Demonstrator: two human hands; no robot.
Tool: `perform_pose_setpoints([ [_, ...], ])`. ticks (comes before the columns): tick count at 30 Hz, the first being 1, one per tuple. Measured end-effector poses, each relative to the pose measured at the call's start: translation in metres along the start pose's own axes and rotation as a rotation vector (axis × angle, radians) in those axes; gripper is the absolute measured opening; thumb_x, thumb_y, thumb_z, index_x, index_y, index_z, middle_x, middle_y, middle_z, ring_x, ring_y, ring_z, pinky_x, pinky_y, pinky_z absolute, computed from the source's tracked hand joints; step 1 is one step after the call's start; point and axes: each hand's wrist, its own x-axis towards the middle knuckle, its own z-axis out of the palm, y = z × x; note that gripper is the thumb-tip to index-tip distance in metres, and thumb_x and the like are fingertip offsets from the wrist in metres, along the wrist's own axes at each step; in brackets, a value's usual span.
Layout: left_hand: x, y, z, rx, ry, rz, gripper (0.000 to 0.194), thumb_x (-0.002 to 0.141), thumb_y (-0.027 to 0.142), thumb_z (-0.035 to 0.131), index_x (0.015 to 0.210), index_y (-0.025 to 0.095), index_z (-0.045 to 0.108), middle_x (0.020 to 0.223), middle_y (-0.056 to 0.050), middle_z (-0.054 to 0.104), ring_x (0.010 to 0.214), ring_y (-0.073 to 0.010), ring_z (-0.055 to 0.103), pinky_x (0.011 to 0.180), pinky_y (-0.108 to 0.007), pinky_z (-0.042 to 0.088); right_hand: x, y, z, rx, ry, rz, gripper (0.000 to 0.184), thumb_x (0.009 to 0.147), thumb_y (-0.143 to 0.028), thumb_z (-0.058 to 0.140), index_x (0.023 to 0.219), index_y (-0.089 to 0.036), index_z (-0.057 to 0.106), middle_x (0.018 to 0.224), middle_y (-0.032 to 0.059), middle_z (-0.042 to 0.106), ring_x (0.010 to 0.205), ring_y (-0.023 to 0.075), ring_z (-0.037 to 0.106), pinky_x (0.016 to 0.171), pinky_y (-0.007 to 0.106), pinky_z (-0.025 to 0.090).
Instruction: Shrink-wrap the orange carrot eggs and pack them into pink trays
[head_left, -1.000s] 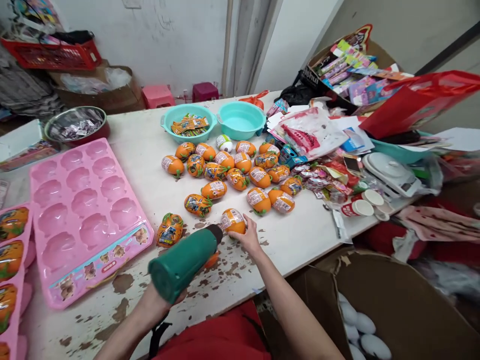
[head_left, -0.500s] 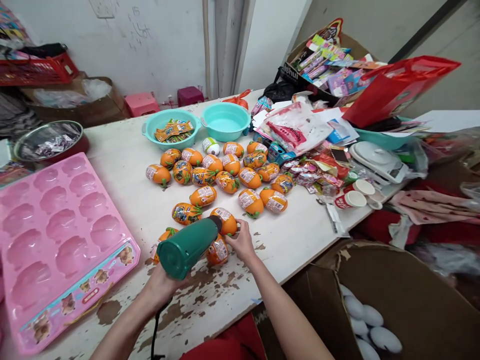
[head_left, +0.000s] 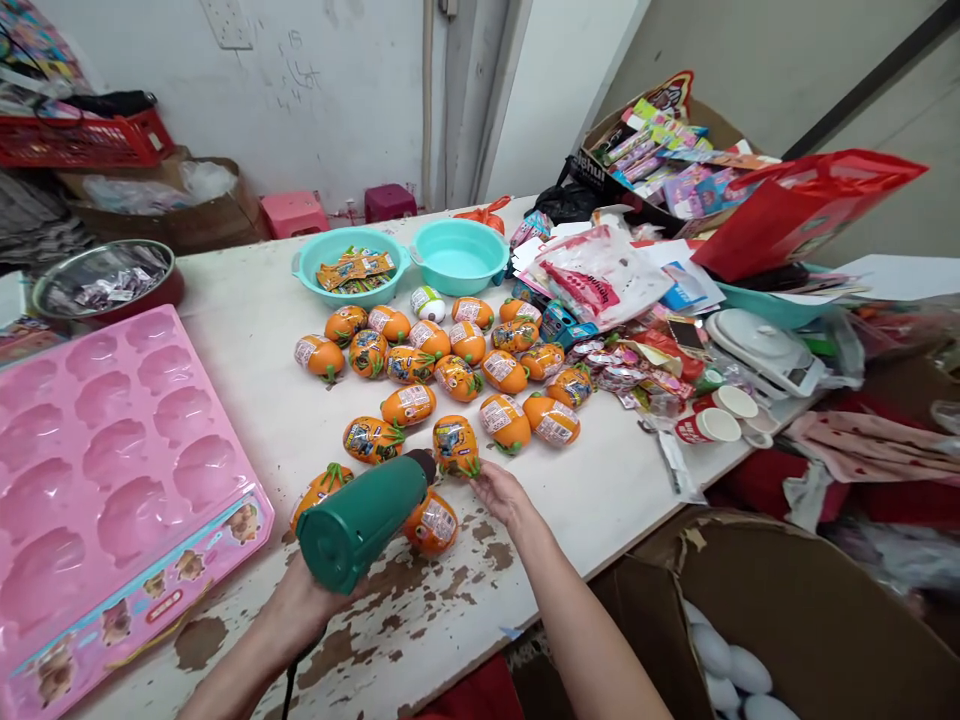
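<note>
Your left arm: reaches in from the lower left, the left hand (head_left: 311, 592) wrapped around the green blower (head_left: 364, 520), whose dark nozzle points at the upright egg (head_left: 454, 440).
Your right arm: slants up from the lower right, the right hand (head_left: 504, 492) with its fingertips at the upright egg's lower end; you cannot tell from here whether they pinch it.
Bowls: your left teal bowl (head_left: 306, 268) holds orange and green packets; the right teal bowl (head_left: 459, 275) sits beside it; the metal bowl (head_left: 161, 292) at far left holds small wrapped pieces.
Boxes: the brown box (head_left: 780, 600) at your lower right holds white eggs (head_left: 748, 668); the dark box (head_left: 600, 172) at the back holds colourful packs.
Pink tray (head_left: 244, 465): rows of moulded hollows, at your left.
Upright egg: glossy orange, dark picture label, green stem-like end towards you, on the worn white surface (head_left: 607, 480), between the nozzle and your right hand.
Nearby: another orange egg (head_left: 435, 523) lies closer to you, partly behind the blower.
</note>
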Motion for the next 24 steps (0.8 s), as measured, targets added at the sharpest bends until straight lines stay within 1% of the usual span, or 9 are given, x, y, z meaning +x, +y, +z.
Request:
perform_pose_setpoints([
  [3, 0.003, -0.007, 0.001, -0.112, -0.054, -0.045, 0.026, 0.066, 0.04, 0.066, 0.074, 0.016, 0.065, 0.072, -0.003, 0.065, 0.068, -0.0188, 0.054, 0.066, -0.028, 0.045, 0.002, -0.007, -0.004, -0.018, -0.01, 0.05, 0.015, 0.065, -0.006, 0.067, 0.075, -0.017, 0.064, 0.071, 0.0038, 0.071, 0.061, 0.0128, 0.066, 0.056, 0.02, 0.057],
  [7, 0.008, -0.01, 0.007, -0.151, 0.041, -0.088, 0.025, 0.065, 0.041, 0.067, 0.071, 0.017, 0.061, 0.066, 0.0, 0.059, 0.063, -0.0175, 0.05, 0.061, -0.027, 0.04, -0.008, -0.008, -0.008, -0.028, 0.024, -0.011, 0.029, 0.063, -0.006, 0.062, 0.089, -0.019, 0.065, 0.097, 0.0053, 0.071, 0.079, 0.0153, 0.07, 0.071, 0.027, 0.061],
  [9, 0.01, -0.011, 0.01, -0.143, 0.065, -0.098, 0.026, 0.063, 0.042, 0.067, 0.069, 0.018, 0.06, 0.064, 0.0, 0.058, 0.063, -0.0177, 0.051, 0.06, -0.027, 0.04, -0.015, -0.006, -0.005, -0.137, 0.067, -0.161, 0.041, 0.061, -0.011, 0.065, 0.101, -0.022, 0.065, 0.116, 0.0065, 0.066, 0.089, 0.0191, 0.069, 0.077, 0.033, 0.061],
  [11, 0.012, -0.014, 0.011, -0.13, 0.037, -0.096, 0.028, 0.064, 0.044, 0.067, 0.071, 0.017, 0.062, 0.066, -0.001, 0.061, 0.065, -0.0188, 0.053, 0.062, -0.027, 0.042, -0.016, -0.006, 0.002, -0.326, 0.093, -0.42, 0.05, 0.057, -0.015, 0.068, 0.106, -0.023, 0.066, 0.127, 0.008, 0.06, 0.105, 0.0247, 0.064, 0.09, 0.04, 0.057],
  [13, 0.013, -0.018, 0.011, -0.106, 0.012, -0.092, 0.033, 0.064, 0.048, 0.066, 0.073, 0.017, 0.064, 0.069, -0.003, 0.064, 0.067, -0.02, 0.054, 0.064, -0.029, 0.045, -0.01, -0.008, 0.013, -0.44, 0.074, -0.608, 0.044, 0.055, -0.017, 0.067, 0.099, -0.022, 0.067, 0.124, 0.0085, 0.061, 0.118, 0.0281, 0.057, 0.103, 0.043, 0.049],
  [14, 0.012, -0.02, 0.01, -0.095, 0.013, -0.088, 0.035, 0.063, 0.05, 0.067, 0.074, 0.017, 0.064, 0.071, -0.004, 0.065, 0.068, -0.0205, 0.055, 0.065, -0.029, 0.045, -0.005, -0.01, 0.018, -0.435, 0.052, -0.625, 0.038, 0.056, -0.017, 0.065, 0.093, -0.022, 0.067, 0.119, 0.0082, 0.063, 0.121, 0.0286, 0.054, 0.106, 0.043, 0.046],
  [16, 0.009, -0.023, 0.008, -0.09, 0.031, -0.089, 0.039, 0.063, 0.052, 0.069, 0.076, 0.016, 0.066, 0.074, -0.005, 0.067, 0.07, -0.0216, 0.056, 0.067, -0.03, 0.047, 0.004, -0.013, 0.025, -0.374, 0.017, -0.561, 0.029, 0.057, -0.018, 0.063, 0.085, -0.022, 0.065, 0.108, 0.0071, 0.067, 0.117, 0.028, 0.056, 0.103, 0.043, 0.048],
  [21, -0.007, -0.018, 0.002, -0.234, 0.131, -0.131, 0.041, 0.064, 0.051, 0.071, 0.085, 0.016, 0.068, 0.081, -0.007, 0.072, 0.076, -0.0236, 0.062, 0.072, -0.031, 0.051, 0.004, -0.005, 0.019, -0.24, -0.099, -0.307, 0.026, 0.063, -0.029, 0.067, 0.088, -0.02, 0.063, 0.085, 0.0057, 0.072, 0.075, 0.0224, 0.068, 0.066, 0.037, 0.06],
  [24, -0.018, -0.013, -0.002, -0.218, 0.205, -0.174, 0.035, 0.063, 0.048, 0.07, 0.08, 0.018, 0.067, 0.075, -0.004, 0.07, 0.072, -0.0231, 0.061, 0.068, -0.03, 0.052, -0.009, 0.003, 0.01, -0.179, -0.195, -0.195, 0.023, 0.064, -0.033, 0.071, 0.08, -0.018, 0.063, 0.076, 0.0057, 0.071, 0.066, 0.0185, 0.068, 0.062, 0.032, 0.06],
])
